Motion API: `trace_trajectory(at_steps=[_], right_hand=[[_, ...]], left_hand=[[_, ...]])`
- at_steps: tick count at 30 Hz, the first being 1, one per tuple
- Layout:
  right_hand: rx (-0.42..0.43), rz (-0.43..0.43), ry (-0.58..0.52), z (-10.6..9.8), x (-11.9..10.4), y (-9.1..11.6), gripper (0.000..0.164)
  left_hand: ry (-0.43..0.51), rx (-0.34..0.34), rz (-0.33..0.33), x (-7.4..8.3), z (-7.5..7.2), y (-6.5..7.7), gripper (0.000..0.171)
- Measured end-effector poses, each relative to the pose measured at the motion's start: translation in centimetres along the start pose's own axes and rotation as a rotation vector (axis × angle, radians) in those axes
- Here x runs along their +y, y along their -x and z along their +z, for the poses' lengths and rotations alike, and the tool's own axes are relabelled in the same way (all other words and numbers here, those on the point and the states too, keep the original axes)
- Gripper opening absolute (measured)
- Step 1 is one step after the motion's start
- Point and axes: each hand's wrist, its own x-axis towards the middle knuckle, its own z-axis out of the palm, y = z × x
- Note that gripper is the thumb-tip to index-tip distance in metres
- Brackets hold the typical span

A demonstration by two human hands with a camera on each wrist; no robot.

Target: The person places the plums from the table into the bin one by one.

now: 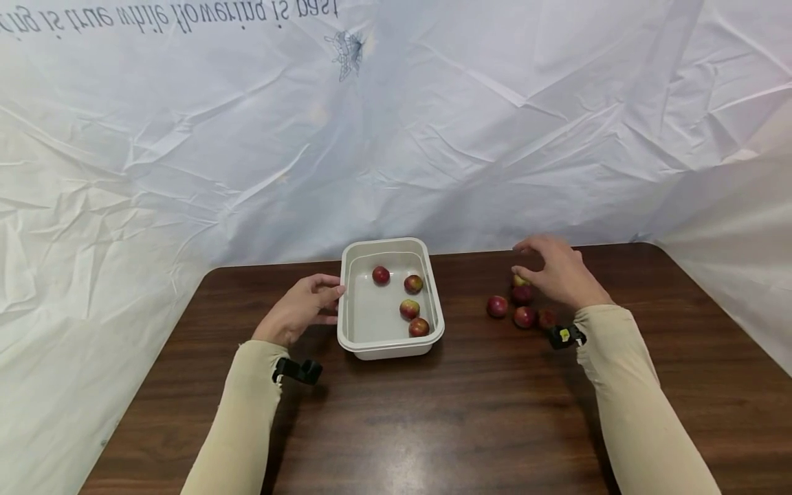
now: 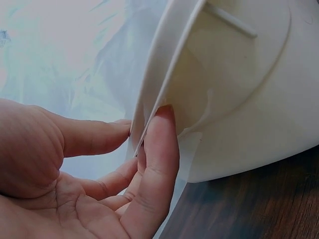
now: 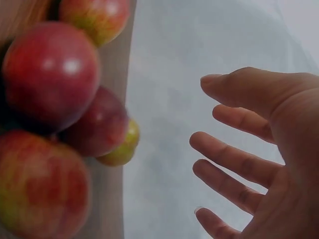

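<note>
At its left rim, my left hand (image 1: 300, 307) pinches a pale rectangular plastic tub (image 1: 374, 316). In the left wrist view the thumb lies on one side of the rim (image 2: 157, 74) and fingers curl under the other. Inside the tub are several small plum-like fruits, among them a dark red one (image 1: 381, 276) and a red-yellow one (image 1: 410, 309). My right hand (image 1: 562, 271) hovers over a cluster of the same fruits, its fingers spread and holding nothing. Dark red fruits (image 3: 52, 77) and a streaked one (image 3: 42, 184) lie close together there; the hand partly covers the cluster.
The brown wooden table (image 1: 396, 419) carries the tub near its back edge and the loose fruits to the right of it. White sheeting (image 1: 297, 158) hangs behind the table and at both sides. Black bands (image 1: 300, 371) are on both wrists.
</note>
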Motion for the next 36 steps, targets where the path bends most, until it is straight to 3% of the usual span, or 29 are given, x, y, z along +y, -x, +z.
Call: trace_trajectory(at_steps=[8, 36], right_hand=[[-0.087, 0.071, -0.004, 0.8, 1.5, -0.1, 0.046], [-0.119, 0.247, 0.068, 3.4, 1.4, -0.5, 0.047]], left_hand=[[-0.004, -0.007, -0.009, 0.1, 0.2, 0.1, 0.044], [0.008, -0.009, -0.004, -0.2, 0.5, -0.2, 0.045]])
